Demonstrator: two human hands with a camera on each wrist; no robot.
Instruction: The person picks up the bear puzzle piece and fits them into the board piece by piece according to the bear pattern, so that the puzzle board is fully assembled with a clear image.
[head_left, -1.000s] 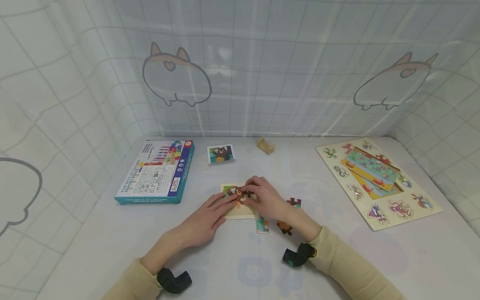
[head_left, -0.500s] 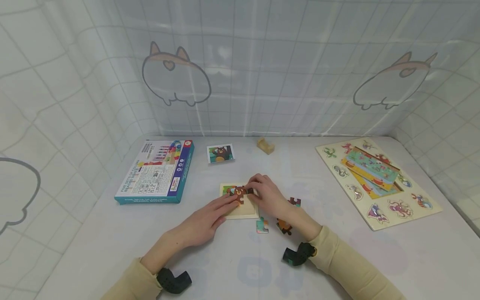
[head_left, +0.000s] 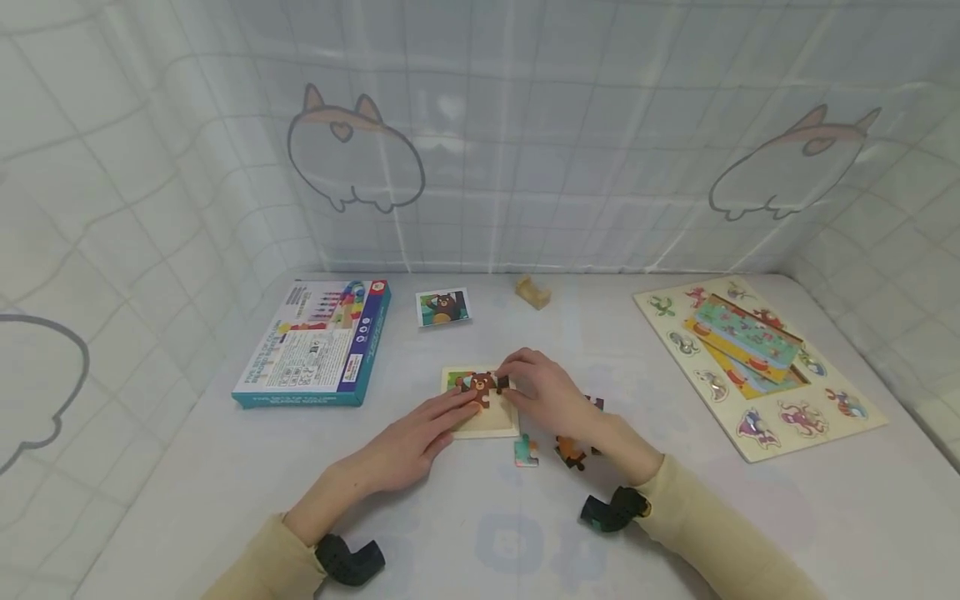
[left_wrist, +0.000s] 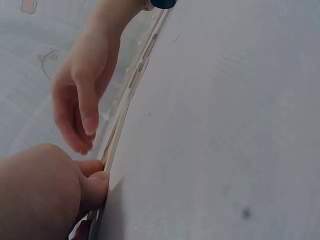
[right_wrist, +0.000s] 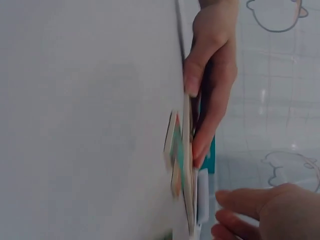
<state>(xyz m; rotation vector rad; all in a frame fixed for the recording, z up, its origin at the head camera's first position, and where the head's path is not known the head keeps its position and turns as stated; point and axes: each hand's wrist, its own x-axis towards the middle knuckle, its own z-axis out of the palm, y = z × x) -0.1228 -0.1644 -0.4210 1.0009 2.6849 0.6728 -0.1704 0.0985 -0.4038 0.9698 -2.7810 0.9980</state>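
Observation:
A small wooden puzzle board [head_left: 495, 427] lies in front of me, its tray partly filled. My left hand [head_left: 408, 433] rests on the board with fairly straight fingers over its left side, across a bear-face piece [head_left: 482, 387]. In the right wrist view, the left thumb [right_wrist: 192, 85] touches the board's edge. A dark brown piece [head_left: 502, 383] lies at the tray's upper right, beside the fingertips of my right hand [head_left: 551, 396]. Both wrist views show the right fingers loosely bent, apart from the board, with nothing between them.
Right of the board lie a teal piece [head_left: 526, 451], an orange-brown piece [head_left: 570, 452] and a partly hidden dark piece [head_left: 597, 403]. Behind are a bear picture card [head_left: 443, 307] and a wooden block [head_left: 533, 292]. A box [head_left: 307, 358] stands left; an animal pegboard [head_left: 780, 445] bearing cards lies right.
My right hand has drawn slightly right, leaving the dark piece in plainer sight on the board. The left hand keeps its place, its fingers a little lower on the bear-face piece than at first.

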